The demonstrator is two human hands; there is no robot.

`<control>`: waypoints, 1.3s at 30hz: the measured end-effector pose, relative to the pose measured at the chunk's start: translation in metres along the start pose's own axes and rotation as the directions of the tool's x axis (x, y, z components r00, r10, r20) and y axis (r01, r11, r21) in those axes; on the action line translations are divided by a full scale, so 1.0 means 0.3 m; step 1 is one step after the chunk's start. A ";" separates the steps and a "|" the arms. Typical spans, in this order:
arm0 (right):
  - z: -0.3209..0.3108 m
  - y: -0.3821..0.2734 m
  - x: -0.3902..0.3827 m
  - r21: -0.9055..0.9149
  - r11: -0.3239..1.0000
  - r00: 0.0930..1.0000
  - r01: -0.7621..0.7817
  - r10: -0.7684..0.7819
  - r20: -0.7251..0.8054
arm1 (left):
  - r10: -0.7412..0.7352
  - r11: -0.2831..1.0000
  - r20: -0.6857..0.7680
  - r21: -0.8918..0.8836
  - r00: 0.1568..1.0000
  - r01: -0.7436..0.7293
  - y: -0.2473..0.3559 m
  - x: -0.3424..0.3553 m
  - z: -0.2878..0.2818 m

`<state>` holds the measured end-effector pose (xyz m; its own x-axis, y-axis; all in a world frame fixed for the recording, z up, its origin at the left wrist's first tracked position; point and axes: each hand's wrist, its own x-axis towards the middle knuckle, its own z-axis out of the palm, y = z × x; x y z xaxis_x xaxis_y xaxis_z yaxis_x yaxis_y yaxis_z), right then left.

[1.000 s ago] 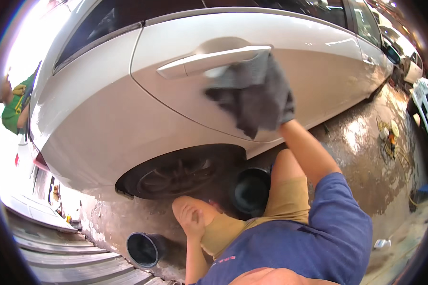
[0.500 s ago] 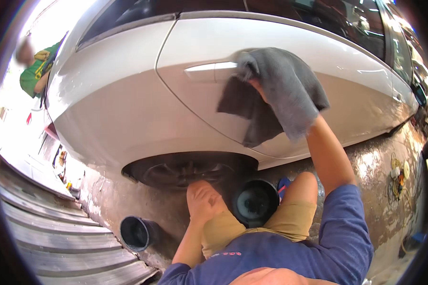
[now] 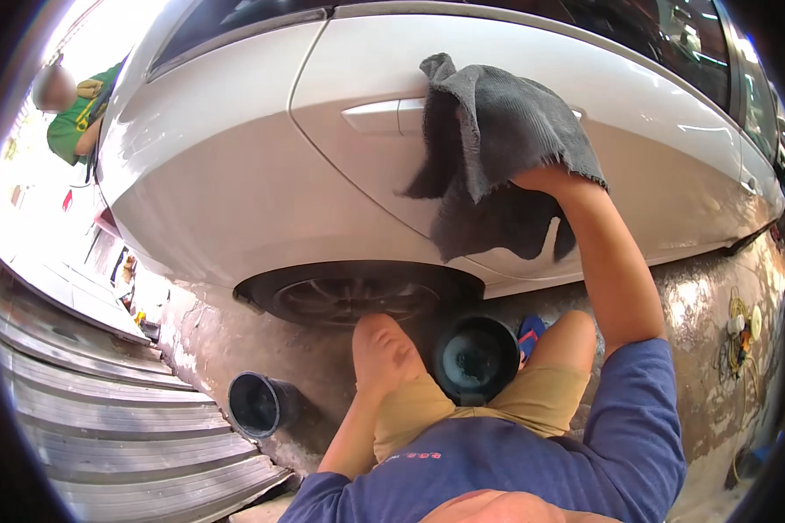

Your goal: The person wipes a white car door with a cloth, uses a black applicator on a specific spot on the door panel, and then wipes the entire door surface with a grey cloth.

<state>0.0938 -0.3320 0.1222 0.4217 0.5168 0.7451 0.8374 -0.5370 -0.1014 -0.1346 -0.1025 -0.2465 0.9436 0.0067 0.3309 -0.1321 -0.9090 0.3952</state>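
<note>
A dark grey towel (image 3: 532, 122) hangs draped against the rear door of a white car (image 3: 366, 70). My right hand (image 3: 542, 179) holds it, with the fingers hidden under the cloth and only the wrist side showing. The towel covers part of the silver-white door handle (image 3: 373, 118), whose left end sticks out beside it. Lower folds of the cloth drop along the door panel. On my bent left knee lies my left hand (image 3: 394, 356), fingers extended and nothing in them.
Between my legs stands a dark bucket of cloudy water (image 3: 471, 359); another dark bucket (image 3: 257, 405) is at the left. The car's rear wheel (image 3: 358, 292) is ahead. Ridged metal sheeting (image 3: 131, 427) lies left, a person in green (image 3: 78, 122) far left, cables (image 3: 740, 336) right.
My right hand has shifted up and slightly left with the towel, whose folds now flop over the fingers. The view has moved a little; my left hand stays on the knee.
</note>
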 end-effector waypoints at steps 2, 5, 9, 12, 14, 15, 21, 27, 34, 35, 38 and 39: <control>0.033 0.001 0.018 -0.009 1.000 0.999 0.007 -0.007 -0.039 | -0.031 0.999 -0.048 -0.006 0.998 0.031 -0.020 -0.025 -0.003; 0.109 0.065 -0.013 -0.005 0.998 0.976 0.058 -0.058 -0.209 | -0.048 0.999 -0.082 -0.022 0.996 0.046 -0.053 -0.057 0.010; 0.127 0.293 -0.276 -0.031 0.999 0.819 -0.017 -0.004 -0.574 | -0.149 0.984 -0.097 -0.111 0.984 0.138 -0.101 -0.122 0.006; 0.191 0.468 -0.490 0.052 0.973 0.568 -0.224 0.174 -0.805 | -0.099 0.993 -0.092 0.049 0.991 0.104 -0.090 -0.160 -0.040; 0.275 0.552 -0.579 0.124 0.907 0.517 -0.402 0.337 -0.787 | -0.110 0.981 -0.083 0.153 0.991 0.121 -0.024 -0.141 -0.078; 0.331 0.567 -0.613 0.132 0.909 0.498 -0.396 0.333 -0.800 | -0.212 0.942 -0.013 0.262 0.977 0.208 0.025 -0.115 -0.101; 0.556 0.321 -0.656 0.371 0.923 0.920 -0.098 0.226 -0.320 | 0.235 0.961 0.018 -0.151 0.972 -0.230 0.462 0.179 -0.072; 0.405 0.113 -0.334 0.500 0.839 0.934 -0.212 0.024 0.357 | 0.489 0.869 -0.354 0.121 0.797 -0.479 0.528 0.535 -0.220; 0.427 0.234 -0.304 0.680 0.716 0.922 -0.158 -0.140 0.362 | 0.579 0.687 -0.059 0.573 0.813 -0.447 0.579 1.058 -0.726; 0.439 0.249 -0.315 0.695 0.703 0.930 -0.152 -0.136 0.341 | 0.471 0.719 0.038 0.563 0.881 -0.408 0.610 1.098 -0.737; 0.460 0.262 -0.330 0.731 0.668 0.942 -0.143 -0.135 0.307 | 0.353 0.739 0.161 0.556 0.922 -0.380 0.713 1.161 -0.741; 0.464 0.257 -0.327 0.739 0.660 0.944 -0.137 -0.140 0.300 | 0.314 0.740 0.187 0.566 0.931 -0.363 0.741 1.170 -0.741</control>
<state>0.1653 -0.3312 -0.0505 0.3848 0.7627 0.5197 0.7519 0.0675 -0.6558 0.0998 -0.2095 0.1479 0.8937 -0.3572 0.2716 -0.2689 -0.9108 -0.3131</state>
